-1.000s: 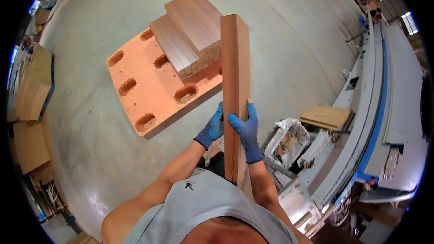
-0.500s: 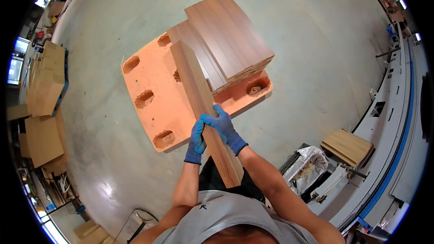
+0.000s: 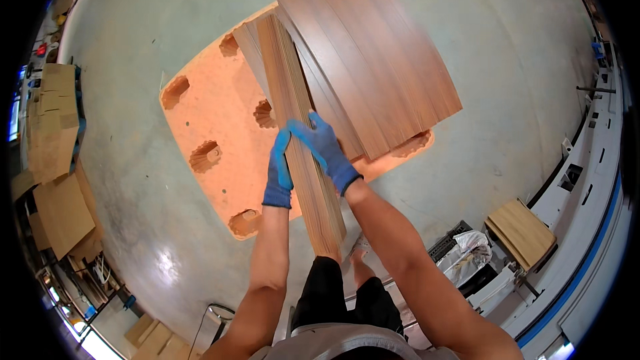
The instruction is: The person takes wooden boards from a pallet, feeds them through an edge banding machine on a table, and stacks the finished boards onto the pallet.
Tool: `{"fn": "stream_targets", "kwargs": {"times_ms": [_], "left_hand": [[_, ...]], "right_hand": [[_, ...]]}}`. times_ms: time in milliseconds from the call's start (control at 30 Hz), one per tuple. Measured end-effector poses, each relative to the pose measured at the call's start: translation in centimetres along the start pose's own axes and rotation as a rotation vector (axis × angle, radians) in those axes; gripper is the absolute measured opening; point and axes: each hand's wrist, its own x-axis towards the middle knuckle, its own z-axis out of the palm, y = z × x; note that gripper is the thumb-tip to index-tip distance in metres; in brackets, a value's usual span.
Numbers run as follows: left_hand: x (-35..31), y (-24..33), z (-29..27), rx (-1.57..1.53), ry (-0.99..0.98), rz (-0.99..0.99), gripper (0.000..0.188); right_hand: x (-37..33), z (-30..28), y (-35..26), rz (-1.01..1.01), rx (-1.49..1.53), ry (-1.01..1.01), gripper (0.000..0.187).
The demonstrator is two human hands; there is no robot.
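Between my two gloved hands is a narrow stack of wood-grain boards (image 3: 301, 160), long side pointing away from me. My left hand (image 3: 280, 165), in a blue glove, is closed along its left side. The right hand (image 3: 323, 145), gloved alike, grips its right side with the thumb over the top. The stack's far end lies over the orange pallet (image 3: 223, 117), beside a larger pile of brown wood-grain boards (image 3: 373, 47). Its near end reaches close to my knee. Whether its underside touches the pallet is hidden.
Flattened cardboard (image 3: 59, 120) is piled at the left. At the right runs a long grey machine (image 3: 573, 227) with a blue strip. Light wooden boards (image 3: 521, 233) and a silver plastic sheet (image 3: 467, 257) are near it. A dark-framed stand (image 3: 220, 311) is at my lower left.
My hands have moved forward with the narrow stack, now closer alongside the larger pile. My body leans further over the pallet, and my legs and a foot have come into view.
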Motion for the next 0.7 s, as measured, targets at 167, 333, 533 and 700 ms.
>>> {"fn": "stream_targets", "kwargs": {"times_ms": [167,333,533,700], "left_hand": [[6.2,2.1,-0.9,0.039,-0.002,0.030,0.042],[9.1,3.2,-1.0,0.052,0.067,0.008,0.044],[11.9,4.2,-0.3,0.051,0.118,0.018,0.043],[12.9,4.1,1.3,0.041,0.078,0.016,0.039]], "right_hand": [[5.9,0.4,-1.1,0.107,0.099,-0.062,0.083],[8.6,0.7,-1.3,0.114,0.167,-0.052,0.079],[12.1,0.4,-1.4,0.137,0.178,-0.096,0.065],[13.5,-0.5,-0.8,0.124,0.178,0.013,0.057]]}}
